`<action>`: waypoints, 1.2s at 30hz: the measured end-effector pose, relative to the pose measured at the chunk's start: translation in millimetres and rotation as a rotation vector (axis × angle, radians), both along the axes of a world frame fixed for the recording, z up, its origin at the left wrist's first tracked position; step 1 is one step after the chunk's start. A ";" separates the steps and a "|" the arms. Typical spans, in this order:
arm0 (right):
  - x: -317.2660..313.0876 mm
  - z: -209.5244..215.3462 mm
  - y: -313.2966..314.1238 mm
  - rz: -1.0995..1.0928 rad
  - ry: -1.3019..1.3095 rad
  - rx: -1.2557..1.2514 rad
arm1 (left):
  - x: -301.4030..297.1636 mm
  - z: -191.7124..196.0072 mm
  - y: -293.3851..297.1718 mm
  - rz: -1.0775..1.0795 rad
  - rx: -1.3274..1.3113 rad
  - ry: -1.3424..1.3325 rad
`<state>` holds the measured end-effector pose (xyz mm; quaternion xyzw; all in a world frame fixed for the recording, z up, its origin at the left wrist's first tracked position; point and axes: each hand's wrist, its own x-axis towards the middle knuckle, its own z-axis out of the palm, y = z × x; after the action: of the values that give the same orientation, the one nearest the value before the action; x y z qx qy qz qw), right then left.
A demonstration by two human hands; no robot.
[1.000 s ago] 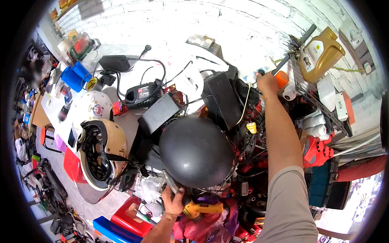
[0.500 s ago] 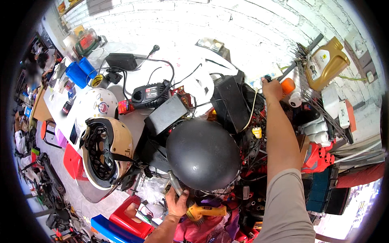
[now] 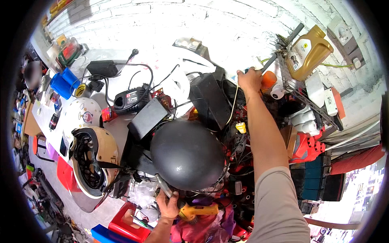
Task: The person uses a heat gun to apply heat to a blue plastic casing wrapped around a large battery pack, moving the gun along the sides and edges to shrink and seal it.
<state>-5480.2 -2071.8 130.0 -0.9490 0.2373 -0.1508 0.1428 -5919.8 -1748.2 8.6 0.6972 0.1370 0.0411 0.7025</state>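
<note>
Grey tool [image 3: 163, 184] near cluttered white table [image 3: 44, 116], brick wall [image 3: 133, 22] beyond

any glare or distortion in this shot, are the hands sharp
Head view, glare: white brick wall nearly washed out in places, soft highlight on the black helmet; head view, distortion: edges curve inside a dark round border; head view, focus: left hand and right hand look fairly clear.

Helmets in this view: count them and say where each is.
3: a black helmet in the middle, beyond the left hand; a cream helmet left of it; a white, stickered helmet behind the cream one. Others may be hidden.
</note>
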 end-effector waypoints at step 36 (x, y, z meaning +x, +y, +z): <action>23.3 -96.6 -37.6 -0.008 -0.127 0.304 | 7.3 25.6 6.2 -0.026 0.206 0.052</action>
<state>-5456.8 -2109.4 33.4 -0.9041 0.2518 -0.1733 0.2986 -5912.5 -1742.0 34.1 0.7684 0.1413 0.0278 0.6236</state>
